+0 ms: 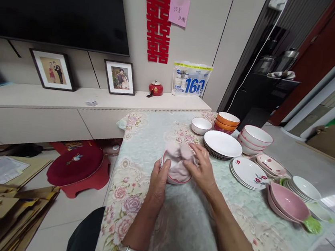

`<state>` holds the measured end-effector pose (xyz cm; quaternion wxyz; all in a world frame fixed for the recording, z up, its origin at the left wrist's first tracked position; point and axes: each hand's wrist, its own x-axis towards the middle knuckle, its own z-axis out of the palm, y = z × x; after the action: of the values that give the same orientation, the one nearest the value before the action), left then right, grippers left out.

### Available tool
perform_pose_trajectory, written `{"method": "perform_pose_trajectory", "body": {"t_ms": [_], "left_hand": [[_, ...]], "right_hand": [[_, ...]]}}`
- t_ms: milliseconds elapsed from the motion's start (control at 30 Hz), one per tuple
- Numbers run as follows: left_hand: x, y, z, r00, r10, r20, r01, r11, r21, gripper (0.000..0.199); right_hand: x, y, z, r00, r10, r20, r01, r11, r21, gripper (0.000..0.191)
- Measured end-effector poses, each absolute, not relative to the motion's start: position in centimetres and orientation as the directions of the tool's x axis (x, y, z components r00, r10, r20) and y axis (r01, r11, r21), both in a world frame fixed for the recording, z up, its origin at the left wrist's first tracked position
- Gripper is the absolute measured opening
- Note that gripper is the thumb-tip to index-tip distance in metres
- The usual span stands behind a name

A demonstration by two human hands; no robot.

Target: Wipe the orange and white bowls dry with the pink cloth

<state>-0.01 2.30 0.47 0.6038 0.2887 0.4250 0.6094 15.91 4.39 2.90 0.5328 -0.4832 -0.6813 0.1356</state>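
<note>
Left hand [159, 177]: we gripped a red-rimmed bowl [173, 179] by its left side, thumb over the rim.
Right hand [201, 169]: we held a pale pink cloth [180, 168] between thumb and fingers, bunched inside the bowl.
Bowl's place: it was nearer the left edge of the flowered table [146, 155] than the right; we could not tell whether it rested there.
Near far right corner: orange bowls [225, 122] stood stacked beside a single white bowl [201, 126].
Toward right edge: white plates [222, 143], flowered plates [247, 173] and pink dishes [288, 201] stood in separate stacks.
</note>
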Motion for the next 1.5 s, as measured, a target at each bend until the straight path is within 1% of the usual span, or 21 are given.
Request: {"method": "perform_pose_trajectory", "body": {"t_ms": [33,67,100,133,200,267,300,400,500,600,733,833,967,1033,1133,1200,1233,1300,1367,1433,1500], "left_hand": [[0.0,2.3,0.7,-0.11,0.98,-0.165,-0.511,0.087,0.855,0.052],[0.0,2.3,0.8,-0.119,0.978,-0.171,-0.529,0.083,0.844,0.053],[0.0,2.3,1.0,-0.126,0.976,-0.179,-0.544,0.083,0.835,0.053],[0.0,2.2,1.1,-0.128,0.974,-0.185,-0.551,0.085,0.83,0.053],[0.0,2.2,1.2,-0.118,0.975,-0.191,-0.551,0.095,0.829,0.053],[0.0,2.3,1.2,-0.115,0.972,-0.205,-0.54,0.113,0.834,0.053],[0.0,2.3,1.2,-0.12,0.971,-0.208,-0.535,0.113,0.837,0.053],[-0.1,2.4,1.1,-0.134,0.977,-0.165,-0.522,0.072,0.85,0.051],[-0.3,2.4,1.0,-0.135,0.986,-0.1,-0.471,0.024,0.882,0.048],[-0.4,2.3,1.0,-0.121,0.99,-0.066,-0.375,0.016,0.927,0.049],[-0.2,2.1,1.2,-0.123,0.992,-0.036,-0.305,-0.003,0.952,0.053],[0.1,2.0,1.6,-0.15,0.988,-0.043,-0.343,-0.011,0.939,0.06],[0.3,1.8,1.9,-0.17,0.985,-0.034,-0.401,-0.037,0.915,0.071],[0.2,1.8,1.9,-0.175,0.985,-0.011,-0.395,-0.06,0.917,0.075],[-0.1,1.8,1.9,-0.176,0.984,0.017,-0.374,-0.083,0.924,0.077],[-0.3,1.8,1.8,-0.171,0.985,0.033,-0.377,-0.097,0.921,0.077],[-0.4,1.9,1.8,-0.17,0.985,0.041,-0.383,-0.105,0.918,0.076],[-0.5,2.0,1.6,-0.171,0.984,0.043,-0.399,-0.109,0.91,0.074],[-0.7,2.2,1.2,-0.176,0.984,0.018,-0.401,-0.088,0.912,0.071],[-1.0,2.4,0.8,-0.205,0.979,-0.004,-0.39,-0.078,0.917,0.066],[-1.1,2.7,0.3,-0.24,0.971,-0.018,-0.374,-0.076,0.924,0.064]], "right_hand": [[15.8,4.4,2.8,-0.001,0.806,0.592,0.543,0.497,-0.677,0.056],[15.8,4.4,2.7,0.01,0.805,0.593,0.552,0.49,-0.674,0.059],[15.9,4.4,2.8,0.05,0.798,0.6,0.543,0.483,-0.687,0.058],[16.1,4.3,2.9,0.092,0.79,0.606,0.52,0.481,-0.706,0.052],[16.4,3.9,3.3,0.126,0.769,0.626,0.481,0.504,-0.717,0.032],[16.3,3.5,3.7,0.045,0.746,0.664,0.484,0.566,-0.668,0.015],[16.1,3.3,3.9,-0.034,0.733,0.68,0.492,0.604,-0.627,0.012],[15.2,3.1,4.0,-0.304,0.674,0.673,0.486,0.718,-0.498,0.019],[14.8,3.4,3.2,-0.474,0.641,0.604,0.491,0.762,-0.422,0.034],[15.0,4.0,2.0,-0.513,0.698,0.499,0.57,0.712,-0.41,0.043],[15.1,4.2,0.9,-0.495,0.769,0.404,0.652,0.637,-0.412,0.039],[14.7,4.1,0.9,-0.453,0.806,0.381,0.658,0.591,-0.467,0.038],[13.8,3.7,1.5,-0.4,0.842,0.362,0.577,0.538,-0.615,0.031],[13.3,3.4,1.9,-0.37,0.869,0.328,0.48,0.481,-0.733,0.028],[12.8,2.8,2.5,-0.387,0.903,0.187,0.239,0.294,-0.925,0.024],[12.7,2.5,2.9,-0.445,0.887,0.124,0.1,0.187,-0.977,0.019],[12.7,2.4,3.1,-0.481,0.868,0.122,0.065,0.174,-0.983,0.02],[12.8,2.3,3.4,-0.56,0.813,0.16,0.084,0.248,-0.965,0.022],[12.9,2.2,3.8,-0.635,0.745,0.203,0.187,0.403,-0.896,0.023],[12.9,2.0,4.0,-0.679,0.706,0.203,0.334,0.543,-0.77,0.016],[12.8,1.8,4.0,-0.674,0.718,0.174,0.502,0.618,-0.606,0.016]]}}
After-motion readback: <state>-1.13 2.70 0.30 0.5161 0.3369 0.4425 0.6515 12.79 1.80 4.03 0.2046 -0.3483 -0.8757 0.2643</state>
